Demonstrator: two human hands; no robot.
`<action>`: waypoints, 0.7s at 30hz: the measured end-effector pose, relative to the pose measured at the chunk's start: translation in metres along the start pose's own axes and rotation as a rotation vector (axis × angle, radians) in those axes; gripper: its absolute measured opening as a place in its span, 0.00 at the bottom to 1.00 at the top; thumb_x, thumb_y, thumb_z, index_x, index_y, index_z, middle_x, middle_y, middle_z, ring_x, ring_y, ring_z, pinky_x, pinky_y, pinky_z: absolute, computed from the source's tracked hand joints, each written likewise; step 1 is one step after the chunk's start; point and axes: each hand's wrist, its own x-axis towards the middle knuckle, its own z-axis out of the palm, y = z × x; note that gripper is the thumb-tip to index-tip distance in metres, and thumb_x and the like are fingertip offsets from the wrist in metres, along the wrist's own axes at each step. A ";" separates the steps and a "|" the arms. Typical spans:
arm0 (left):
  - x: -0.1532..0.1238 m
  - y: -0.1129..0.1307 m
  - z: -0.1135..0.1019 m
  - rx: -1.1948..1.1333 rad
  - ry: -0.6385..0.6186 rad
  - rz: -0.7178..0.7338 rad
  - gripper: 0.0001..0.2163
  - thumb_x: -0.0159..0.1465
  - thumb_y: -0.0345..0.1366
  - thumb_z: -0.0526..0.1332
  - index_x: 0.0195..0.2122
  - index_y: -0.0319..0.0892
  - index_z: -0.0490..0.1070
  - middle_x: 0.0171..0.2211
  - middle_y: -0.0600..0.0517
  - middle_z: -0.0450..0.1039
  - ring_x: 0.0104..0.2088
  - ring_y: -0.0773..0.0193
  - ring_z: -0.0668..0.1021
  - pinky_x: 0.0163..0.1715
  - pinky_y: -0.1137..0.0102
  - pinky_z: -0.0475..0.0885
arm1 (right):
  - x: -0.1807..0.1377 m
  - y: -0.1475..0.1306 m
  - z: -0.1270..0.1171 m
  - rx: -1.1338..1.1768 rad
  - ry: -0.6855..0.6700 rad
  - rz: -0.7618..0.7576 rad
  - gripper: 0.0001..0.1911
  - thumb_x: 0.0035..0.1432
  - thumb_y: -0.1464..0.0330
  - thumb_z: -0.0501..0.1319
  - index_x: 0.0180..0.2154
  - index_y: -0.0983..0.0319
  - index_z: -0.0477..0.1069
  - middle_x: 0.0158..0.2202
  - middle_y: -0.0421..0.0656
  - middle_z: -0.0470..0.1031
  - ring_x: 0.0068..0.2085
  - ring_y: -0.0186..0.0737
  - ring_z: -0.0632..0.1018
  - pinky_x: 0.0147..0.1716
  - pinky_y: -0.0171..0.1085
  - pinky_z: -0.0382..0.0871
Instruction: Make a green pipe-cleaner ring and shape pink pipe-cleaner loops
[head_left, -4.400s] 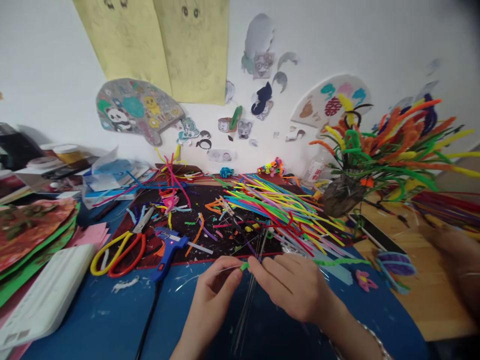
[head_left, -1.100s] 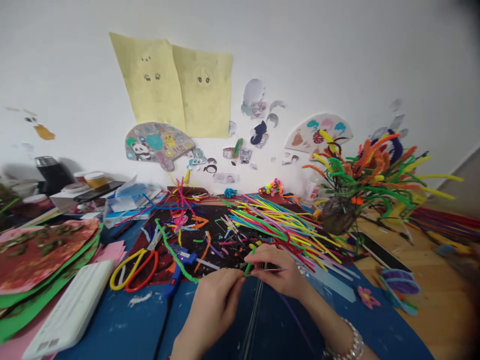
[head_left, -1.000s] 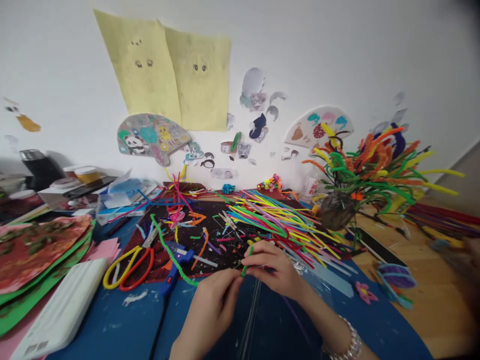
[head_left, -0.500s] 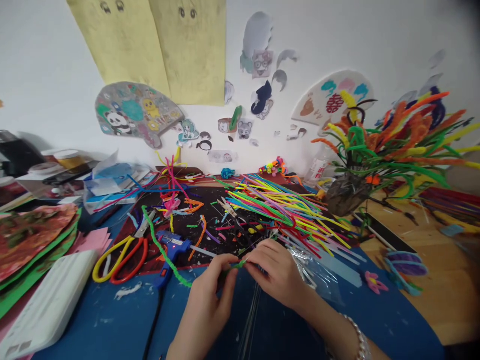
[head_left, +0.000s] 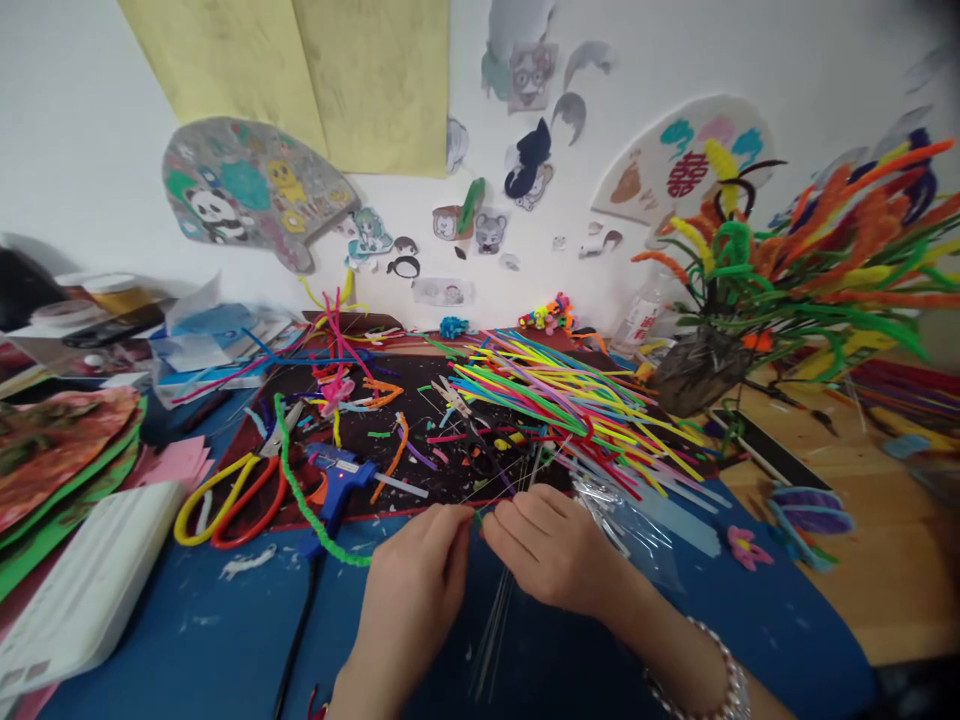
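At my far left a red-and-green painted piece (head_left: 67, 440) lies with its edge hanging out of view, and beside it a long white plastic case (head_left: 90, 585) slants across the blue table (head_left: 202, 640), with pink paper slips (head_left: 176, 463) just behind. Next come the scissors (head_left: 271, 450), one handle loop yellow and the other red, blades pointing away from me onto the dark, scrap-strewn mat (head_left: 442, 487). The blue glue gun (head_left: 341, 482) lies right of them, a small red light on its body and a pale stick poking out of its end. In front of both curves my green pipe cleaner (head_left: 297, 492), its fuzzy length arching up at the far end and running in behind my left hand (head_left: 412, 570). That hand pinches it between thumb and forefinger, and only a speck of green peeps out (the knuckles hide most of it) where my right hand (head_left: 559, 550) meets it, fingers curled and tips pinching the same bit. Below that meeting point a sheaf of thin wires (head_left: 495, 625) runs toward me, while beyond the hands a heap of many-coloured pipe cleaners (head_left: 551, 385) fans over the mat. A clear plastic bag (head_left: 649, 550) rests just right of my right hand. Further right are a dark wrapped vase (head_left: 697, 372) full of tall, bright fuzzy stems (head_left: 817, 260), a pink flower (head_left: 750, 548), and a purple-and-blue piece (head_left: 814, 512) near the table's edge.
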 end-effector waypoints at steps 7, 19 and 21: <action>-0.002 0.001 0.000 0.040 -0.133 0.078 0.07 0.66 0.30 0.53 0.35 0.42 0.70 0.28 0.52 0.74 0.27 0.63 0.76 0.27 0.71 0.68 | 0.004 0.012 -0.002 0.373 -0.101 0.322 0.10 0.65 0.69 0.54 0.31 0.61 0.69 0.30 0.40 0.72 0.36 0.39 0.68 0.42 0.43 0.54; -0.003 0.009 -0.008 -0.166 0.045 -0.114 0.08 0.63 0.34 0.58 0.27 0.41 0.69 0.17 0.58 0.62 0.17 0.72 0.65 0.19 0.77 0.59 | -0.009 0.006 -0.011 0.145 0.266 0.089 0.11 0.58 0.72 0.60 0.44 0.60 0.72 0.36 0.45 0.73 0.42 0.42 0.70 0.48 0.43 0.66; -0.003 0.009 -0.009 -0.201 0.037 -0.136 0.08 0.63 0.34 0.58 0.26 0.40 0.69 0.17 0.58 0.61 0.17 0.72 0.64 0.19 0.77 0.58 | -0.011 0.007 -0.008 0.335 0.120 -0.011 0.08 0.60 0.73 0.57 0.41 0.64 0.72 0.31 0.44 0.73 0.36 0.39 0.71 0.41 0.40 0.70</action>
